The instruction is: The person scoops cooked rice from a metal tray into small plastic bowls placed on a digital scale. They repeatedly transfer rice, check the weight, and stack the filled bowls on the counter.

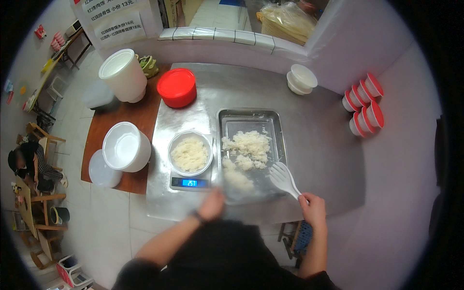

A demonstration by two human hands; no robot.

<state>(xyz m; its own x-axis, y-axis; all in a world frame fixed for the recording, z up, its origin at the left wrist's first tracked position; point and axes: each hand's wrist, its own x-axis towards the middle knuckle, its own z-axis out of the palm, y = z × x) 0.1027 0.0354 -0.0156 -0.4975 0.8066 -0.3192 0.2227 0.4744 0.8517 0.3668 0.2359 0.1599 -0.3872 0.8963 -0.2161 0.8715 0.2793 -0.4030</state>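
A white plastic rice paddle [282, 178] is held by its handle in my right hand [314, 208], its slotted head over the right edge of a steel tray [282, 145]. Clumps of cooked rice [252, 145] lie in the tray. My left hand [213, 204], blurred, is at the tray's near left corner; whether its fingers grip the rim I cannot tell. Left of the tray, a white round bowl [169, 159] filled with rice [190, 154] rests on a digital kitchen scale [203, 183] with a lit blue display.
Red round lids [176, 87] are stacked behind the scale. White tubs [127, 146] and a tall white stack [125, 78] stand at left, beside a clear lid [105, 168]. White bowls [302, 79] are at the back right, red-lidded cups [366, 105] farther right. A person [36, 163] sits far left.
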